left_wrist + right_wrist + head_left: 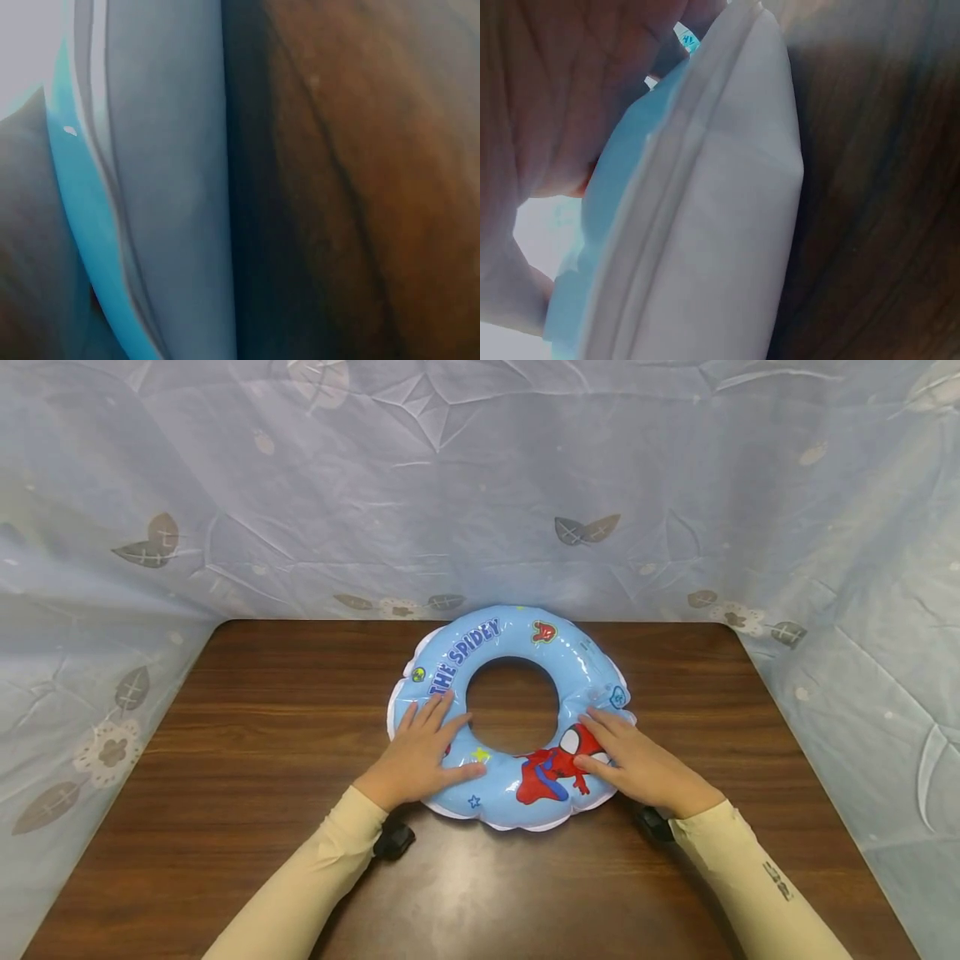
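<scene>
An inflated swim ring [517, 627], light blue with a cartoon figure in red and blue and the lettering "THE SPIDEY", lies flat on the brown table. My left hand [416, 760] rests on its lower left part, fingers spread and fairly straight. On the right side my right hand [637, 760] lies over the printed figure's head, fingers stretched toward the hole. In the left wrist view the ring's pale underside [172, 180] and seam fill the left half. The right wrist view has the ring's white side [712, 210] close up, with the right palm [570, 97] over the blue top.
The wood-grain table [285, 693] reaches back to a pale blue curtain [480, 485] with leaf and flower prints, which also hangs at both sides. Dark wrist cameras sit under both wrists, the left one [393, 841] beside the ring's front edge.
</scene>
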Demonstrator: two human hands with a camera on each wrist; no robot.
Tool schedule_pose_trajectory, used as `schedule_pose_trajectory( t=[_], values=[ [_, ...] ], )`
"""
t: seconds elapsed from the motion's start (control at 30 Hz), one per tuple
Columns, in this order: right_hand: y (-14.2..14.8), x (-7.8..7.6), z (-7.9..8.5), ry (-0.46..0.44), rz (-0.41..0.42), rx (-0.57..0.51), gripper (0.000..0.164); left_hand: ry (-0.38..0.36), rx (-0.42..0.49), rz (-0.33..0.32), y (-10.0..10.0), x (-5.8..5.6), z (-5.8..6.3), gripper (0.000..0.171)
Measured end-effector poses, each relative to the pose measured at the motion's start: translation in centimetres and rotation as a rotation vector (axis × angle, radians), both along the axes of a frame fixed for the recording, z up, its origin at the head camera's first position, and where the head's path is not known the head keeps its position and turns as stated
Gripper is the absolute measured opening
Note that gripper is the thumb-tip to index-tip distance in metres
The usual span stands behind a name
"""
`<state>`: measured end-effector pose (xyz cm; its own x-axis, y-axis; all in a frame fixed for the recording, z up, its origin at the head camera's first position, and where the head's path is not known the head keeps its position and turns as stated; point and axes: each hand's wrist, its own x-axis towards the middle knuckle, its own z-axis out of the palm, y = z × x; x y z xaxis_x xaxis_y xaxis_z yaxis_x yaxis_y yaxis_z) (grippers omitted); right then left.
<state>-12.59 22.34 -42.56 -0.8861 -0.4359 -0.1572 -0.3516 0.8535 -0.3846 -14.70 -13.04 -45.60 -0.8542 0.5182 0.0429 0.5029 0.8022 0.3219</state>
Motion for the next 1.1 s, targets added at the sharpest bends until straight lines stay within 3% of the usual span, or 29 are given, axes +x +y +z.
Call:
schedule_pose_trajectory(
  t=[0.23, 1.1],
  values=[
    [0.08, 0.01, -0.61, 0.021, 0.014, 0.022, 0.085, 0.038, -0.046, -0.006, 0.18, 0.23, -0.01, 0.091],
    [-0.5, 0.37, -0.48, 0.002, 0.024, 0.035, 0.088, 0.02, -0.097, -0.002, 0.45, 0.56, 0.09, 0.094]
  ],
)
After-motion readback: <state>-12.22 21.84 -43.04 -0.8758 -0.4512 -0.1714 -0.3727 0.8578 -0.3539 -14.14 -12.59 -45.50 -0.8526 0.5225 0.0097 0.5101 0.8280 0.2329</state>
